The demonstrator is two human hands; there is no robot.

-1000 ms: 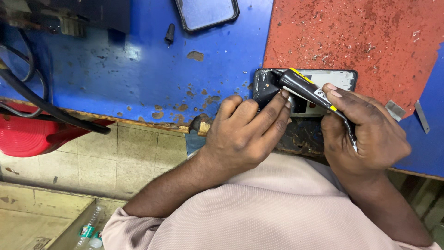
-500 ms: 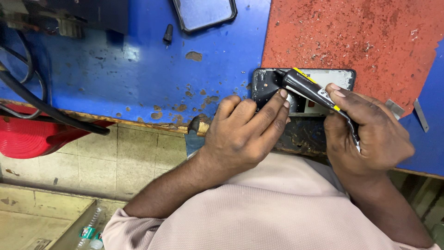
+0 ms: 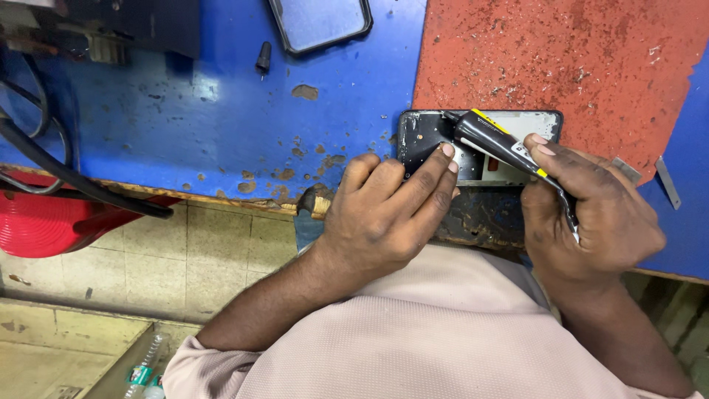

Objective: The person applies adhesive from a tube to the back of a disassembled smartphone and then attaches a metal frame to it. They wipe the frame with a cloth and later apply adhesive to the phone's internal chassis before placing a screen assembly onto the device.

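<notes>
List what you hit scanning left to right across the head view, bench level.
Red tub → black cable → small black cap → dark phone → left hand → opened phone frame → black-and-yellow tube → right hand → metal strip.

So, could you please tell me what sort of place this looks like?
Probably a phone repair bench. The left hand steadies an opened phone while the right hand holds a glue tube to it. Another phone lies on the worn blue table, beside a pitted red mat.
</notes>
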